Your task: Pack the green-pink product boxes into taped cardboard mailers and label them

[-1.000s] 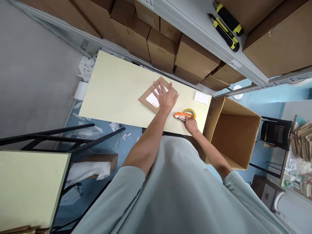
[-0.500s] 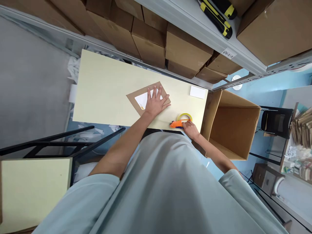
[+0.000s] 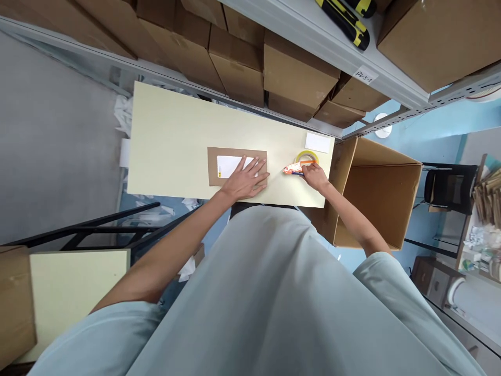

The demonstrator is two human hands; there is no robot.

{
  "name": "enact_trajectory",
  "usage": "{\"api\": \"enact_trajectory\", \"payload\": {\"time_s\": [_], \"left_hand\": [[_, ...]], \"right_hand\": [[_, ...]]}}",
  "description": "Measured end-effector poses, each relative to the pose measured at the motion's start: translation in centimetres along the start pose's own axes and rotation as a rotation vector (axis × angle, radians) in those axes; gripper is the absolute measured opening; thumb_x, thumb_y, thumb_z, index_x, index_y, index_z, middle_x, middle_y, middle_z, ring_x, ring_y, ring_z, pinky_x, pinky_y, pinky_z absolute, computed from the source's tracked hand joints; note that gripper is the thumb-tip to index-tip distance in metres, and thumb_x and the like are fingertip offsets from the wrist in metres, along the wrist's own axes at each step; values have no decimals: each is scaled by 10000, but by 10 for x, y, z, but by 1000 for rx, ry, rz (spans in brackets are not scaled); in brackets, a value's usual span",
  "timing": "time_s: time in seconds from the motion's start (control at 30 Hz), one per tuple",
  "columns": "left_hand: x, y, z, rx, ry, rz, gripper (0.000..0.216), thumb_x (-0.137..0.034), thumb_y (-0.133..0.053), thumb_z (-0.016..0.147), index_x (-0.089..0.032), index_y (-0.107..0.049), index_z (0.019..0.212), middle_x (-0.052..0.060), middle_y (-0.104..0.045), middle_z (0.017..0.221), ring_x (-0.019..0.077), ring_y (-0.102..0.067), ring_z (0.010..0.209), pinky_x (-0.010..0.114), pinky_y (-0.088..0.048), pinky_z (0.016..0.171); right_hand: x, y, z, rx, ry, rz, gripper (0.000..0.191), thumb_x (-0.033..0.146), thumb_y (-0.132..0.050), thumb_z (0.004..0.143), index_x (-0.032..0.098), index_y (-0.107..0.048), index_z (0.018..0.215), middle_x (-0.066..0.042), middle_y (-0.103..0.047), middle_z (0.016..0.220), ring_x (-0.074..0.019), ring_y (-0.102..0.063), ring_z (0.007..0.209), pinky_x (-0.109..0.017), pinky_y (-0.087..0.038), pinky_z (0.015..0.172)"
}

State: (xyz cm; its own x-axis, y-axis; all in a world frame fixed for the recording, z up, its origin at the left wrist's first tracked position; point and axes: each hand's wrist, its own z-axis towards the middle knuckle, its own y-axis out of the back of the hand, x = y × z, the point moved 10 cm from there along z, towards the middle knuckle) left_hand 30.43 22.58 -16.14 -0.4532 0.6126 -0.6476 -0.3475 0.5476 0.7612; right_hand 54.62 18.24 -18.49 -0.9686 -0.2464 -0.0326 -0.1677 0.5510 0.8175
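A flat brown cardboard packet (image 3: 213,168) with a white label (image 3: 229,165) lies on the pale yellow table (image 3: 172,136). My left hand (image 3: 246,180) rests flat on its right part, fingers spread. My right hand (image 3: 315,176) grips an orange tape dispenser (image 3: 294,167) with a yellowish roll of tape (image 3: 307,156), held at the table's right end, just right of the packet.
A white card (image 3: 317,142) lies at the table's far right corner. A large cardboard box (image 3: 376,193), its top flaps up, stands right of the table. Stacked cartons (image 3: 297,73) fill the shelf behind. Yellow-black cutters (image 3: 346,21) lie on the upper shelf. Paper scraps litter the floor at left.
The packet has turned from a skewed angle to lie square with the table edge under my left hand. My right hand has lifted the tape dispenser farther from the near edge.
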Motion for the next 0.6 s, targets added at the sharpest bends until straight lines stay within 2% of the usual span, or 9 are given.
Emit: {"api": "enact_trajectory", "payload": {"time_s": [0.1, 0.17, 0.23, 0.3, 0.4, 0.5, 0.6], "left_hand": [[-2, 2, -5, -22, 34, 57, 554, -445, -622, 1073, -313, -713, 1604, 99, -495, 1826, 387, -364, 1752, 673, -137, 1468], [1, 6, 5, -140, 147, 59, 635, -422, -575, 1104, -268, -579, 1720, 129, -420, 1866, 387, -279, 1785, 695, -124, 1465], [6, 7, 19, -307, 314, 30, 740, -428, -557, 1119, -188, -421, 1805, 187, -270, 1916, 417, -131, 1814, 741, -79, 1453], [10, -2, 31, -437, 486, -34, 778, -441, -520, 1139, -118, -340, 1823, 239, -168, 1925, 452, -36, 1813, 782, -39, 1436], [10, -23, 39, -562, 644, -102, 697, -408, -415, 1184, -78, -362, 1794, 268, -141, 1917, 447, 0, 1813, 810, 12, 1419], [7, -35, 36, -528, 600, -75, 624, -401, -343, 1223, -68, -456, 1738, 262, -228, 1903, 388, -45, 1821, 733, 1, 1455], [8, -38, 25, -362, 428, -5, 597, -426, -341, 1231, -91, -555, 1677, 235, -335, 1876, 354, -147, 1815, 666, -59, 1484]], "right_hand": [[19, 4, 12, -24, 69, -17, 418, 317, -490, 1206, -10, -626, 1428, -284, -815, 1260, -381, -743, 1185, -471, -445, 1151], [25, 4, 13, -27, 78, -30, 414, 310, -490, 1203, -12, -627, 1424, -286, -814, 1266, -381, -747, 1192, -468, -441, 1149], [26, 2, 13, -17, 72, -44, 401, 310, -494, 1200, -4, -646, 1398, -284, -817, 1249, -384, -749, 1197, -469, -440, 1152], [24, -1, 12, -5, 70, -58, 388, 297, -491, 1197, -2, -659, 1380, -278, -822, 1228, -383, -754, 1186, -470, -442, 1154], [22, -3, 9, 2, 81, -70, 394, 294, -491, 1197, -10, -660, 1383, -274, -825, 1220, -376, -765, 1161, -471, -447, 1155], [25, -6, 4, -2, 101, -75, 405, 292, -493, 1194, -17, -654, 1401, -281, -823, 1226, -377, -763, 1169, -479, -450, 1168], [44, -11, 0, 1, 166, -74, 373, 210, -460, 1181, -11, -659, 1406, -274, -828, 1212, -361, -765, 1161, -480, -448, 1194]]}}
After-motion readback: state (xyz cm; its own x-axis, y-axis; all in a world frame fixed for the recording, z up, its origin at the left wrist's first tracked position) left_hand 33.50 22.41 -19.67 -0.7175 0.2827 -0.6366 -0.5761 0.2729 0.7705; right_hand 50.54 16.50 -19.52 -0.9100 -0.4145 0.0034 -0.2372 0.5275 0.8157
